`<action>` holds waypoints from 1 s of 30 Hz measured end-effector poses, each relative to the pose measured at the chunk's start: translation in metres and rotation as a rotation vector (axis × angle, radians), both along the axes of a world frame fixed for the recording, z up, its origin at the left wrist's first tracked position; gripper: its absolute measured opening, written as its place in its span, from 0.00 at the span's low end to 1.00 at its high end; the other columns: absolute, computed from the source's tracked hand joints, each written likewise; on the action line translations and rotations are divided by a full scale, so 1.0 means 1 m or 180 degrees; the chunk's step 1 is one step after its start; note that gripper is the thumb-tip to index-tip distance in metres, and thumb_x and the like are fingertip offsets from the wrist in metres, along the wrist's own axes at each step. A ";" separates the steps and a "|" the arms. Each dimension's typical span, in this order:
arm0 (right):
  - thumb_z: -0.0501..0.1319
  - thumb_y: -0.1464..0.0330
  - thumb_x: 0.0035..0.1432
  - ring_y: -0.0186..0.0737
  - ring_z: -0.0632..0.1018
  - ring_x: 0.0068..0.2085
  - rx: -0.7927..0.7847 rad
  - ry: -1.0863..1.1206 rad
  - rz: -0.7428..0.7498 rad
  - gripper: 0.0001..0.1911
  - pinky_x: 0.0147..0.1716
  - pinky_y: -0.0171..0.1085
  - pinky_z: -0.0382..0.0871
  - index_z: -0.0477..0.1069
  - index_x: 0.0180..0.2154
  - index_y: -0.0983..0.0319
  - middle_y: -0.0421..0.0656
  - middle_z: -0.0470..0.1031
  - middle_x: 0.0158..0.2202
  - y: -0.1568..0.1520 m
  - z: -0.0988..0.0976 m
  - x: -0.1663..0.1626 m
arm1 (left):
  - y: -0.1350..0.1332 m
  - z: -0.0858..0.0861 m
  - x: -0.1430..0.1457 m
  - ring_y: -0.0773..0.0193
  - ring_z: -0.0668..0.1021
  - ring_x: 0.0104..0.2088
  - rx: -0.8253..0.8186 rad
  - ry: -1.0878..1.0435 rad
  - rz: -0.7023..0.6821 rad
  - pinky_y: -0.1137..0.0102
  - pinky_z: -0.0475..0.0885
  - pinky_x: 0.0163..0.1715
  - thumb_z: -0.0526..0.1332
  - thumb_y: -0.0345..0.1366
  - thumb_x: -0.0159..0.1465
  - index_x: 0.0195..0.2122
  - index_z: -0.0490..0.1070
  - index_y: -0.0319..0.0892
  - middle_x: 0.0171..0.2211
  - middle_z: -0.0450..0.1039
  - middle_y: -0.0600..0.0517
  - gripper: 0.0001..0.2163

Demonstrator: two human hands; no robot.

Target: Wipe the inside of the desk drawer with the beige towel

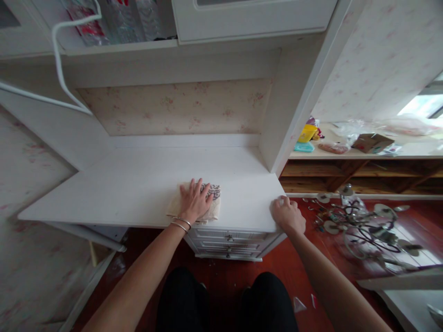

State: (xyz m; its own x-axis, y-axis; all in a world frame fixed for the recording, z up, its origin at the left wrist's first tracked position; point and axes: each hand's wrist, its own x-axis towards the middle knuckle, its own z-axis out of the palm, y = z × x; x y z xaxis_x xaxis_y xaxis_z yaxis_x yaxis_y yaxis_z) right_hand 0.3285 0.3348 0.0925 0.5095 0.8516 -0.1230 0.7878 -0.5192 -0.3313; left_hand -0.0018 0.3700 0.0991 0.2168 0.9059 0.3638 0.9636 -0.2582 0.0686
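Observation:
A folded cream cloth (176, 206) with a dark patterned patch lies on the white desktop (138, 184), near its front edge. My left hand (195, 200) presses flat on the cloth, fingers spread, with bangles at the wrist. At the desk's right edge rests my right hand (288, 214), its fingers curled in. The inside of that hand is hidden, so I cannot tell whether it holds anything. Beneath the desktop stands a white drawer unit (226, 244) with small knobs.
Overhead, a shelf holds plastic bottles (124, 20), and a bent white cable (57, 55) hangs at the left. A chandelier (370, 230) lies on the red floor (277, 258) to the right. Behind it, a low shelf unit (367, 173) carries a cardboard box (372, 143) and a yellow container (307, 133).

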 end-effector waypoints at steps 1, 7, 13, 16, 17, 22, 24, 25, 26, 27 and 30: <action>0.39 0.50 0.66 0.60 0.73 0.53 -0.0005 0.0003 -0.0007 0.31 0.48 0.55 0.67 0.59 0.63 0.54 0.55 0.65 0.57 0.000 0.000 0.000 | 0.002 -0.003 -0.002 0.34 0.55 0.66 -0.0088 -0.0055 0.0054 0.30 0.47 0.58 0.51 0.52 0.67 0.61 0.66 0.52 0.66 0.56 0.42 0.24; 0.39 0.50 0.66 0.61 0.73 0.54 0.0002 0.0017 -0.0015 0.31 0.48 0.55 0.67 0.59 0.63 0.55 0.55 0.65 0.58 0.000 -0.001 0.001 | 0.015 -0.007 -0.009 0.27 0.50 0.67 -0.0743 -0.0081 0.0265 0.22 0.44 0.49 0.47 0.66 0.61 0.64 0.61 0.60 0.70 0.48 0.42 0.33; 0.39 0.50 0.66 0.60 0.73 0.54 -0.0004 -0.0010 -0.0004 0.32 0.48 0.55 0.67 0.59 0.63 0.55 0.55 0.65 0.58 -0.001 -0.002 0.000 | 0.016 -0.010 -0.013 0.32 0.52 0.67 -0.0796 -0.0098 0.0123 0.25 0.45 0.53 0.48 0.66 0.62 0.64 0.61 0.58 0.69 0.52 0.42 0.33; 0.38 0.50 0.66 0.60 0.73 0.54 -0.0006 -0.0002 -0.0012 0.31 0.48 0.55 0.67 0.59 0.63 0.55 0.55 0.65 0.58 -0.001 -0.001 0.000 | 0.014 -0.012 -0.013 0.34 0.52 0.67 -0.0717 -0.0139 0.0144 0.26 0.43 0.55 0.48 0.64 0.63 0.64 0.61 0.58 0.68 0.53 0.43 0.31; 0.38 0.51 0.66 0.60 0.72 0.54 -0.0003 0.0001 -0.0009 0.31 0.48 0.55 0.67 0.59 0.63 0.55 0.55 0.65 0.58 -0.002 0.000 0.000 | 0.014 -0.012 -0.012 0.34 0.52 0.67 -0.0690 -0.0149 0.0152 0.26 0.42 0.55 0.48 0.63 0.64 0.64 0.61 0.58 0.68 0.53 0.43 0.30; 0.38 0.50 0.66 0.59 0.72 0.54 -0.0014 0.0005 0.0008 0.31 0.49 0.55 0.67 0.59 0.63 0.55 0.55 0.65 0.58 -0.002 0.001 0.000 | -0.001 -0.005 -0.005 0.42 0.59 0.66 -0.0229 -0.0327 0.0043 0.33 0.47 0.60 0.48 0.48 0.70 0.59 0.67 0.49 0.66 0.57 0.41 0.21; 0.38 0.51 0.66 0.60 0.72 0.54 0.0000 -0.0005 0.0007 0.31 0.48 0.55 0.67 0.59 0.63 0.55 0.55 0.65 0.58 -0.002 0.000 0.000 | -0.022 -0.002 0.000 0.50 0.63 0.63 0.0031 -0.0499 -0.0204 0.42 0.51 0.64 0.46 0.39 0.71 0.55 0.70 0.44 0.62 0.62 0.40 0.18; 0.38 0.51 0.66 0.60 0.72 0.54 0.0009 -0.0007 0.0005 0.31 0.48 0.55 0.67 0.60 0.63 0.55 0.55 0.65 0.57 -0.002 -0.001 0.000 | -0.037 -0.002 0.004 0.53 0.65 0.62 0.0103 -0.0579 -0.0387 0.45 0.52 0.65 0.46 0.36 0.70 0.52 0.71 0.42 0.59 0.65 0.40 0.17; 0.38 0.51 0.66 0.60 0.72 0.54 0.0018 -0.0006 0.0010 0.31 0.48 0.55 0.67 0.60 0.63 0.55 0.54 0.65 0.57 -0.002 -0.001 0.000 | -0.055 -0.004 0.009 0.54 0.67 0.60 0.0127 -0.0605 -0.0644 0.47 0.53 0.65 0.47 0.35 0.70 0.51 0.72 0.42 0.56 0.67 0.40 0.16; 0.39 0.51 0.66 0.60 0.72 0.54 0.0025 0.0000 0.0018 0.31 0.48 0.55 0.67 0.60 0.63 0.55 0.54 0.65 0.57 -0.002 -0.001 0.000 | -0.074 -0.008 0.016 0.55 0.69 0.58 0.0054 -0.0592 -0.0958 0.49 0.55 0.65 0.48 0.34 0.69 0.49 0.72 0.44 0.53 0.70 0.42 0.15; 0.38 0.50 0.66 0.61 0.72 0.54 0.0037 0.0010 0.0032 0.32 0.48 0.56 0.67 0.59 0.63 0.55 0.55 0.65 0.58 -0.002 -0.001 0.000 | -0.131 -0.032 0.038 0.55 0.73 0.51 -0.0489 -0.0632 -0.1717 0.55 0.68 0.56 0.53 0.34 0.66 0.45 0.75 0.51 0.48 0.72 0.45 0.12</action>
State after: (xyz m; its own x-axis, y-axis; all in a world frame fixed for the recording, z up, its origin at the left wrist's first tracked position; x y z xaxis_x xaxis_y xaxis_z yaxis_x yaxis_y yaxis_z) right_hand 0.3281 0.3324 0.0910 0.5006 0.8581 -0.1146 0.7919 -0.5074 -0.3398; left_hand 0.0364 0.2391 0.0673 0.6024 0.7321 0.3179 0.6640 -0.6807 0.3095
